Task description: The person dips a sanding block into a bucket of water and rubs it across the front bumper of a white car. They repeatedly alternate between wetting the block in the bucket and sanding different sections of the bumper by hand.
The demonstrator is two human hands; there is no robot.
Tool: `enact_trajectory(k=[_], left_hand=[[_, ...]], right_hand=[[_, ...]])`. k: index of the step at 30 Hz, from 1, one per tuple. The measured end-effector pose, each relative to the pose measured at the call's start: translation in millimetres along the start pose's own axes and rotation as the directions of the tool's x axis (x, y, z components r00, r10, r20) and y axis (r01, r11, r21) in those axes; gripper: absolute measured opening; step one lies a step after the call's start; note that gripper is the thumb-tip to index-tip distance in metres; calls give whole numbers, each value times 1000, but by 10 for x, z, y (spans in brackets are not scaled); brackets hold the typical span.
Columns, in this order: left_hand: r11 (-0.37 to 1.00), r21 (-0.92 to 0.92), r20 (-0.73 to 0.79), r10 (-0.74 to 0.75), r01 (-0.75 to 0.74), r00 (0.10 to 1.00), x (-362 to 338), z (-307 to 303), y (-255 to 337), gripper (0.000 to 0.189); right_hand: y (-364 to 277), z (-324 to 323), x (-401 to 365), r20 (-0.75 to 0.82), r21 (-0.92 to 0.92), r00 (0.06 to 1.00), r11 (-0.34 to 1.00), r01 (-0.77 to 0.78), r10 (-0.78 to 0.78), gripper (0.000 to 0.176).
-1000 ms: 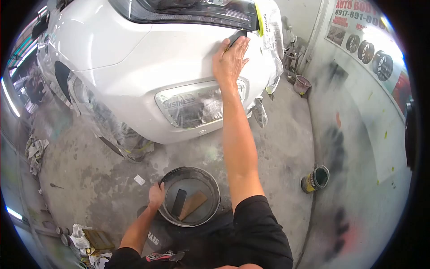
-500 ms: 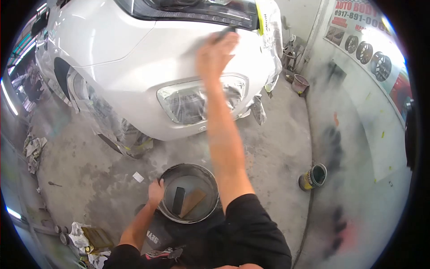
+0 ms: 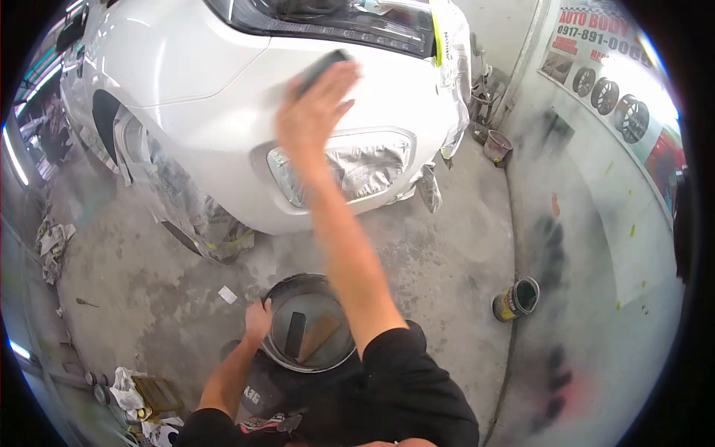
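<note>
My right hand (image 3: 314, 108), blurred by motion, presses a dark sanding block (image 3: 323, 71) against the white car bumper (image 3: 223, 145), left of centre and under the dark lamp strip. The thumb stands out to the right while the fingers lie over the block. Lower down, my left hand (image 3: 258, 320) grips the left rim of a round basin (image 3: 316, 368). In the basin's greyish water lie a black block (image 3: 296, 334) and a brown flat piece (image 3: 320, 338), side by side.
Masking film (image 3: 372, 165) covers the recess in the bumper, and more hangs at the wheel. On the right, an open can (image 3: 515, 299) stands near the sprayed wall (image 3: 618, 246). A small bucket (image 3: 497, 147) is farther back. At lower left sits a yellowish container (image 3: 158, 395).
My right hand has slid left and slightly down across the bumper with the sanding block. My left hand has stayed on the basin rim. The view has shifted slightly.
</note>
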State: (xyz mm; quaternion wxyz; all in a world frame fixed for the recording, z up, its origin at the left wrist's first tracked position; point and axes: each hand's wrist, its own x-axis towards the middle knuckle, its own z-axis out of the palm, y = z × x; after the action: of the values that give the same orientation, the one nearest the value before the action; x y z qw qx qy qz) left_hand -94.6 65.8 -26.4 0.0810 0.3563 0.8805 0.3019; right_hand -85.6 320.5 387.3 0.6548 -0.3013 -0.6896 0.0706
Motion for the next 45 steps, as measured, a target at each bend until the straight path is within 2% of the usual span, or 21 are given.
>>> enact_trajectory(k=[1, 2, 5, 7, 10, 11, 12, 14, 18, 19, 20, 23, 24, 27, 28, 31, 32, 35, 38, 41, 45], left_hand=[[1000, -4, -7, 2, -3, 1000, 6, 5, 6, 40], [1000, -8, -11, 3, -3, 1000, -1, 6, 1, 40], [999, -33, -8, -21, 21, 1000, -5, 4, -11, 40], [999, -28, -3, -32, 32, 999, 15, -2, -8, 40], [999, 7, 9, -32, 32, 999, -48, 42, -17, 40], [1000, 15, 4, -22, 22, 1000, -11, 59, -36, 40], [1000, 26, -4, -9, 9, 1000, 26, 60, -43, 41], [1000, 28, 7, -11, 11, 1000, 7, 39, -23, 41], [999, 38, -7, 2, -2, 1000, 6, 25, -25, 42], [999, 37, 1, 2, -2, 1000, 6, 30, -65, 43], [999, 35, 5, 4, -5, 1000, 35, 38, -84, 43], [1000, 20, 39, -2, 1, 999, -15, 76, -88, 44], [1000, 18, 41, 4, -5, 999, 32, 56, -69, 44], [999, 49, 21, 7, -8, 1000, 12, 4, -8, 44], [999, 48, 1, 20, -20, 1000, 37, 10, -8, 45], [998, 45, -28, 35, -34, 999, 60, 23, -14, 45], [998, 46, -24, 35, -34, 999, 73, 24, 6, 45], [999, 31, 15, 25, -25, 1000, 4, 32, -25, 46], [999, 51, 25, 3, -4, 1000, 36, 7, 12, 46], [998, 60, 25, -4, 3, 1000, 22, -9, 11, 46], [998, 60, 23, -9, 8, 1000, 28, 19, 10, 45]], right_hand=[[-153, 5, -207, 35, -34, 995, 995, 96, -95, 77], [-115, -47, -200, 77, -54, 994, 995, 87, -82, 76], [493, -185, 275, 25, -13, 989, 989, -148, 148, 75], [999, -358, 745, 44, 84, 936, 933, -351, 348, 74], [929, -303, 669, 185, -91, 960, 976, -197, 211, 76], [591, -181, 522, 76, 130, 936, 927, -352, 344, 77], [277, -160, 334, 114, 167, 936, 922, -349, 334, 78], [-141, -228, 76, 177, 79, 939, 946, -313, 296, 77], [487, -402, 673, 150, 202, 884, 861, -466, 443, 74], [640, -561, 896, 172, 157, 860, 848, -506, 481, 74], [688, -837, 1125, 351, -87, 805, 873, -481, 478, 73], [786, -544, 922, 146, 131, 842, 834, -537, 519, 72], [655, -464, 691, 100, 113, 878, 872, -477, 468, 72], [697, -410, 480, 123, -14, 910, 918, -397, 396, 77], [836, -452, 616, 64, 34, 916, 917, -398, 395, 72], [1175, -806, 1115, 180, 86, 803, 804, -589, 569, 72], [1072, -751, 1100, 129, 31, 780, 783, -621, 613, 70], [889, -407, 572, 44, 33, 905, 905, -424, 423, 68], [977, -410, 476, 34, -33, 948, 948, -316, 317, 69], [1390, -743, 1015, 133, 37, 869, 873, -486, 477, 71], [1585, -686, 849, 128, 6, 921, 928, -372, 369, 70]])
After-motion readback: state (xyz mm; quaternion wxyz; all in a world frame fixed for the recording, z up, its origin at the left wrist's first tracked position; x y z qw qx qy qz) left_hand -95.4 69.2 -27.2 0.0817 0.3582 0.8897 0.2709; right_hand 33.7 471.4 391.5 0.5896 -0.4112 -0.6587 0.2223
